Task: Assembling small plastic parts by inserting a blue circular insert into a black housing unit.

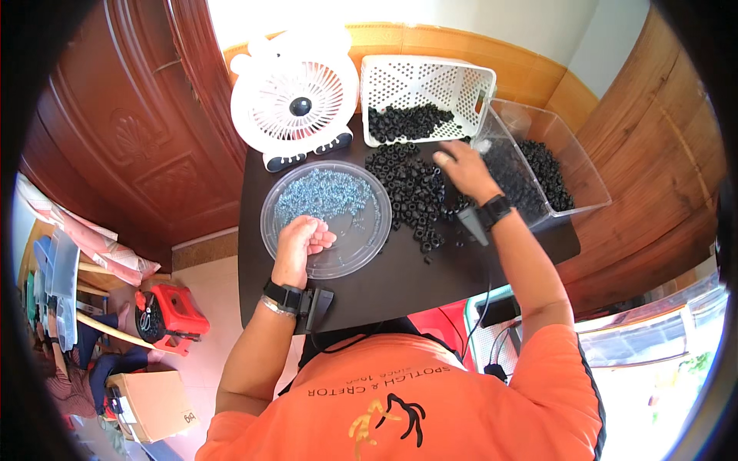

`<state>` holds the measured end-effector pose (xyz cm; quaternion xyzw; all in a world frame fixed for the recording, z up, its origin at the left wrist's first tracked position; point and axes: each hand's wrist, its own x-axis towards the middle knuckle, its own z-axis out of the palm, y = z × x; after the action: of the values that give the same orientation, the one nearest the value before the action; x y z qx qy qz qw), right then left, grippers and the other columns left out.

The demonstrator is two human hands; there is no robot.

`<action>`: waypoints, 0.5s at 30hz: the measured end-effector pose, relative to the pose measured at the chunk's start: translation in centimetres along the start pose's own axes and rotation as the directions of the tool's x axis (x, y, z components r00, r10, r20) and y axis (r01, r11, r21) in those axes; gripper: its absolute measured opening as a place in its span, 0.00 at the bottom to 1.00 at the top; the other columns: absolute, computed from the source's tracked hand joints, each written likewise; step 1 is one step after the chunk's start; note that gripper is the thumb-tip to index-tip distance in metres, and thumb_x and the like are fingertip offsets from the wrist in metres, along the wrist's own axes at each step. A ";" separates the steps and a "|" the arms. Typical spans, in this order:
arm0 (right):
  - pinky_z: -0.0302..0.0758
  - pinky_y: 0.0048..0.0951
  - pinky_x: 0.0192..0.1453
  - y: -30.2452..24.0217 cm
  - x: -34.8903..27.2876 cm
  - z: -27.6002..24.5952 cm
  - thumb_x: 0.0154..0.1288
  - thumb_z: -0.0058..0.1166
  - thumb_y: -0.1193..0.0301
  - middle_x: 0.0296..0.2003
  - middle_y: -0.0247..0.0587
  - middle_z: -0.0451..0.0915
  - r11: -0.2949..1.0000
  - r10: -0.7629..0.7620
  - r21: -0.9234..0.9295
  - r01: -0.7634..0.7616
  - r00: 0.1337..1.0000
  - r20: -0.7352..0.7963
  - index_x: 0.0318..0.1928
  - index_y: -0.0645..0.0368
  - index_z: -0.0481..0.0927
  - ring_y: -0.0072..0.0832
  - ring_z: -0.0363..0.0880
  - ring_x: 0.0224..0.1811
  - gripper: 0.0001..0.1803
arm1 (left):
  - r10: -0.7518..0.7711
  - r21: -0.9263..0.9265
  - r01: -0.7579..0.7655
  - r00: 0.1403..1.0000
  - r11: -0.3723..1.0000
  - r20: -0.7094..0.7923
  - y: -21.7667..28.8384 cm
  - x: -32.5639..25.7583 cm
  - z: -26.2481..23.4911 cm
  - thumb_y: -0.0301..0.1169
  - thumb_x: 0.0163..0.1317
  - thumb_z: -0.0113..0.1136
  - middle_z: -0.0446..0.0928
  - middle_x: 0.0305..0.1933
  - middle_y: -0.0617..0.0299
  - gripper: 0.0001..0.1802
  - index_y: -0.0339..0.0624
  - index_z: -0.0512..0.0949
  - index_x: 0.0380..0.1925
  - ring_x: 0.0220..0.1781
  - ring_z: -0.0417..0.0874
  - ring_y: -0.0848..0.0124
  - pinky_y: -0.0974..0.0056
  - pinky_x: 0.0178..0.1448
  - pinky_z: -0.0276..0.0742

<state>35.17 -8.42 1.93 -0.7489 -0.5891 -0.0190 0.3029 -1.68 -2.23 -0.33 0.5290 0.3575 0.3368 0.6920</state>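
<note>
My left hand (303, 244) is over the near left part of a round clear plastic tray (342, 263), its fingers curled in toward the palm. Whatever is between those fingers is too small or hidden to name. Tiny light-blue pieces (323, 194) are heaped in the tray's far half. On the dark table, my right hand (467, 174) reaches over the right side of a spread pile of black ring-like parts (415, 188). Its fingers are stretched out and the thumb is apart, with nothing visibly held. Both wrists wear black bands with small devices.
Behind the pile, a white perforated basket (427, 67) lies tipped toward me with black parts inside. To its right stands a clear bin (588, 180) with more of them. A white fan (296, 142) stands at the back left. Another person's legs (115, 369) show at far left.
</note>
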 end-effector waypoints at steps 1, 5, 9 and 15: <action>0.66 0.39 0.64 0.2 -0.4 -1.1 0.65 0.51 0.53 0.54 0.55 0.76 0.999 0.022 0.039 -0.022 1.000 -0.019 0.53 0.61 0.78 0.47 0.71 0.59 0.26 | 0.003 0.013 -0.003 1.000 1.000 0.021 -0.1 0.1 -0.3 0.41 0.63 0.48 0.82 0.30 0.61 0.13 0.45 0.77 0.32 0.32 0.80 0.74 0.70 0.42 0.70; 0.69 0.36 0.60 -0.2 -3.9 -4.1 0.64 0.54 0.58 0.49 0.53 0.78 0.992 0.058 0.109 -0.065 0.996 0.063 0.51 0.63 0.79 0.44 0.76 0.55 0.23 | -0.011 0.008 0.011 0.999 1.000 0.036 0.0 0.2 -0.3 0.41 0.64 0.47 0.82 0.29 0.61 0.14 0.45 0.77 0.31 0.30 0.79 0.75 0.70 0.40 0.69; 0.74 0.32 0.49 -1.6 -7.8 -5.5 0.61 0.58 0.65 0.45 0.48 0.80 0.987 0.030 0.157 -0.037 0.998 0.048 0.47 0.62 0.81 0.39 0.79 0.47 0.17 | -0.020 0.004 0.020 0.998 1.000 0.064 0.1 0.3 -0.5 0.41 0.64 0.48 0.83 0.31 0.58 0.13 0.45 0.77 0.33 0.32 0.81 0.73 0.69 0.42 0.71; 0.73 0.29 0.35 -4.4 -12.1 -6.9 0.56 0.62 0.70 0.29 0.42 0.80 0.964 0.201 0.158 -0.216 0.974 0.110 0.35 0.63 0.80 0.30 0.78 0.28 0.10 | 0.049 -0.076 -0.048 0.999 0.996 0.016 1.8 -1.1 -0.2 0.40 0.66 0.46 0.82 0.34 0.55 0.15 0.42 0.76 0.36 0.35 0.82 0.69 0.67 0.43 0.73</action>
<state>29.85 -21.69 4.82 -0.7785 -0.5199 0.0977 0.3378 -2.62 -2.71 1.49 0.5139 0.3252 0.3619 0.7065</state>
